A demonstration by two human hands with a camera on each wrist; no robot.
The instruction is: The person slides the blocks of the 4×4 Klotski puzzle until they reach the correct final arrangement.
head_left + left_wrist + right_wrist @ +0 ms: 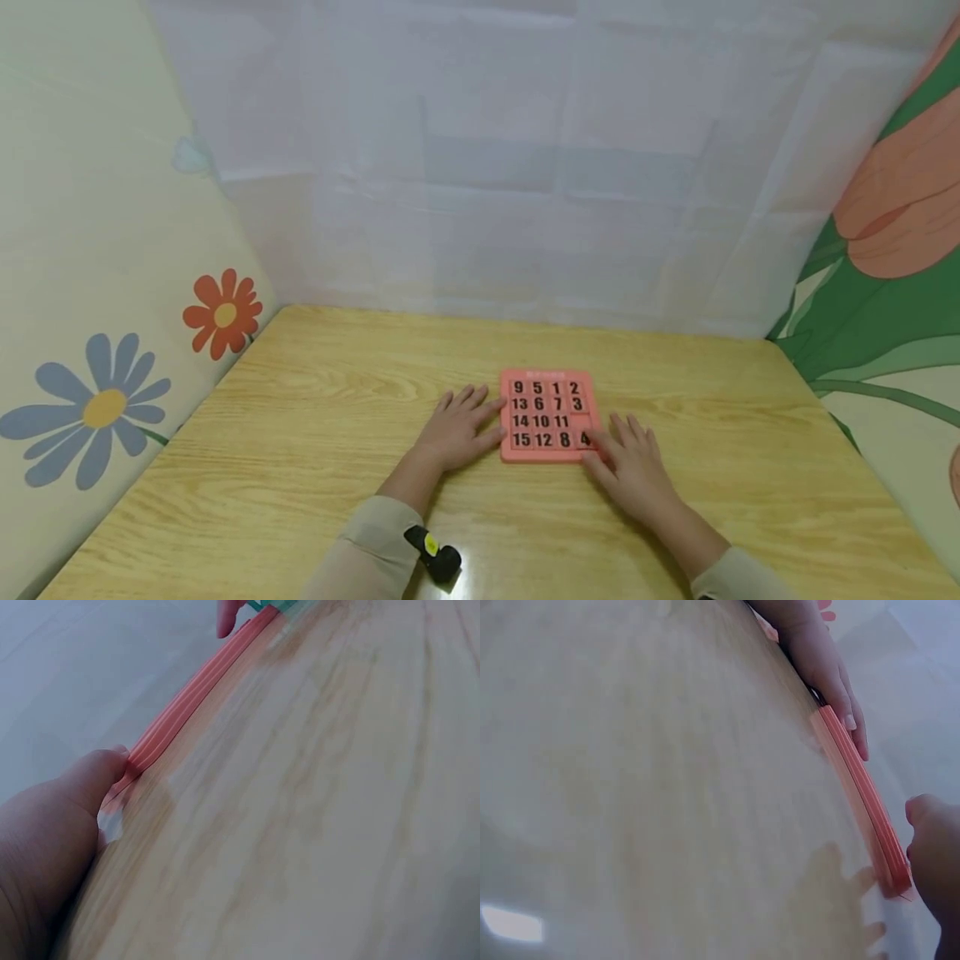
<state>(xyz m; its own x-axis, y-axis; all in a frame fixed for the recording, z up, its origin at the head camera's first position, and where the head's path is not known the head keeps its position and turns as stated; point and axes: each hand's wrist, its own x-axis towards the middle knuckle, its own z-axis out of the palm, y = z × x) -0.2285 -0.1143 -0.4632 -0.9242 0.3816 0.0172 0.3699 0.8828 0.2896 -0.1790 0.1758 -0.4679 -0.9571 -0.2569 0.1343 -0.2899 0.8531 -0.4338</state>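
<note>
A pink sliding number puzzle (540, 457) lies flat on the wooden table, its numbered tiles in a square grid. One bare cell shows at the right end of the third row, above the 4 tile (584, 438). My left hand (455, 432) lies at the puzzle's left side, fingers spread, with the thumb against the edge. Over the lower right corner, my right hand (633, 471) has its index fingertip at the 4 tile and its thumb by the front edge. Both wrist views show the puzzle (195, 694) only from its side, tiles hidden.
The wooden table (300, 467) stretches around the puzzle. A white sheet (495, 208) hangs behind it, with flower-printed walls to the left and right. A black wrist device (442, 562) sits by the left sleeve (367, 550).
</note>
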